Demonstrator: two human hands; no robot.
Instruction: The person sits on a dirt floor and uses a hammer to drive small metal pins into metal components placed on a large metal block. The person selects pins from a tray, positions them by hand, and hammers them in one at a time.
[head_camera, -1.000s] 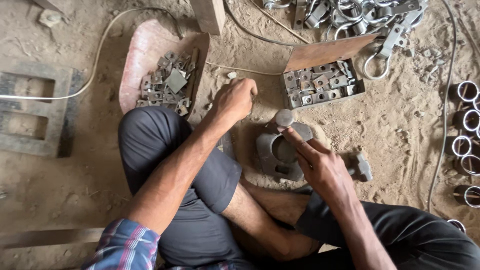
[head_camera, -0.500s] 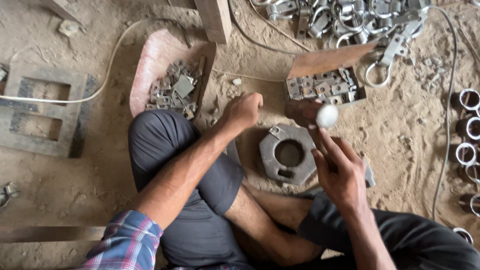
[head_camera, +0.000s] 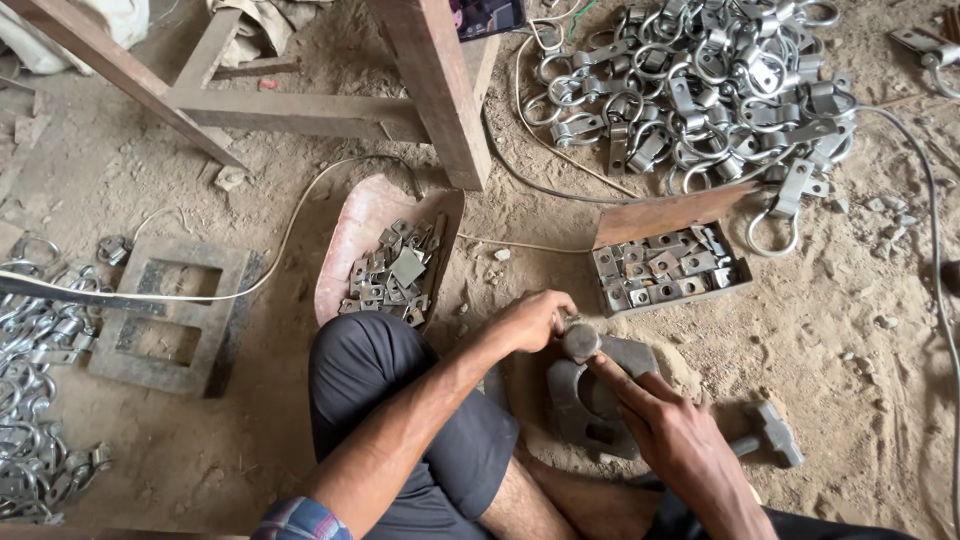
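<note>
Dirt floor (head_camera: 860, 330); both hands, left hand (head_camera: 530, 320) and right hand (head_camera: 665, 425), pinch round metal piece (head_camera: 581, 341).

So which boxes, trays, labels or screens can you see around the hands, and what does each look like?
Cardboard box: beyond the hands, open, brown flap raised, filled with small grey metal plates.
Reddish tray: left of the box, by the knee, scoop-shaped, holding loose metal plates.
Dark printed item: top edge by the wooden post, partly cut off; cannot tell whether it is a screen or a package.
No other labels or signs show.
</note>
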